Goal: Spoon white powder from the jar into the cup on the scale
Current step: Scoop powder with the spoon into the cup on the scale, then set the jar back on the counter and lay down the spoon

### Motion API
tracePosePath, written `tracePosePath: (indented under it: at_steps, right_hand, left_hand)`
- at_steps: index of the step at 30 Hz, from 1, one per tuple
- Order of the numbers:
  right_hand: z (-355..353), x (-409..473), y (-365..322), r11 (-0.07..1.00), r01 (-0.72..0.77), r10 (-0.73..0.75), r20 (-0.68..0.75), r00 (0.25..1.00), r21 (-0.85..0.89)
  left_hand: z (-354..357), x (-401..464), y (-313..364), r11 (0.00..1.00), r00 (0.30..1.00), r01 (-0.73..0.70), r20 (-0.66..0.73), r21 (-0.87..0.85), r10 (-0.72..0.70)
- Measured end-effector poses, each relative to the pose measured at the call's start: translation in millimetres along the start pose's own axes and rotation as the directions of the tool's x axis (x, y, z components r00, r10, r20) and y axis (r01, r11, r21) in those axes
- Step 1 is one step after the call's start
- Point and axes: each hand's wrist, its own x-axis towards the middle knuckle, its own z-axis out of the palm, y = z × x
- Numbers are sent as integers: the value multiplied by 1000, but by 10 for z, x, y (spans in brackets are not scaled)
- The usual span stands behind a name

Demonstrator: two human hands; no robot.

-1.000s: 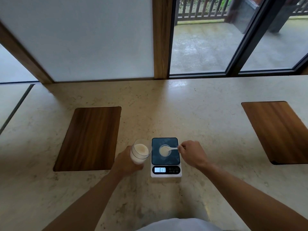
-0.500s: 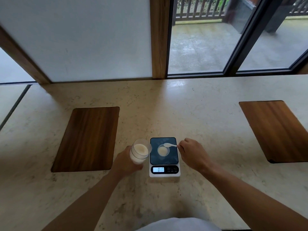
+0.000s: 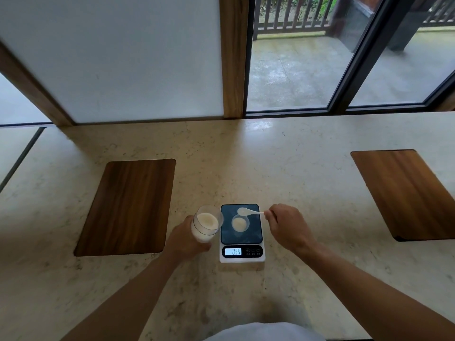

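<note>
A clear jar (image 3: pixel 206 226) holding white powder is tilted toward the scale, gripped from below by my left hand (image 3: pixel 187 238). The white kitchen scale (image 3: pixel 242 233) has a dark platform and a lit display. A small clear cup (image 3: pixel 240 223) with white powder stands on the platform. My right hand (image 3: pixel 288 225) pinches the handle of a white plastic spoon (image 3: pixel 248 211). The spoon's bowl hangs just beyond the cup's far rim, above the platform. Whether the spoon holds powder I cannot tell.
The scale sits on a pale stone counter (image 3: pixel 295 173). A dark wooden board (image 3: pixel 128 207) lies left of the jar and another wooden board (image 3: pixel 403 193) lies at the far right. A wall panel and glass doors rise behind the counter.
The spoon has lifted out of the cup and moved away from me, toward the platform's far edge. The scale's reading has gone up. The jar stays in my left hand.
</note>
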Motion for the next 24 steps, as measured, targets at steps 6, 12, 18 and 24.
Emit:
tracePosePath:
  at_steps: [6, 12, 18, 24]
  right_hand:
    - [-32, 85, -162, 623, -526, 444, 292, 847, 578]
    - [-12, 96, -344, 278, -574, 389, 456, 800, 770]
    - [22, 172, -465, 142, -598, 351, 525, 775, 789]
    - [53, 255, -494, 125, -605, 338, 540, 771, 786]
  left_hand:
    - [4, 28, 29, 1000, 1000, -11, -10, -20, 11]
    - [8, 86, 56, 1000, 999, -25, -32, -9, 24]
    - [-3, 196, 86, 999, 999, -39, -13, -9, 39]
    - [17, 327, 38, 999, 999, -33, -8, -28, 33]
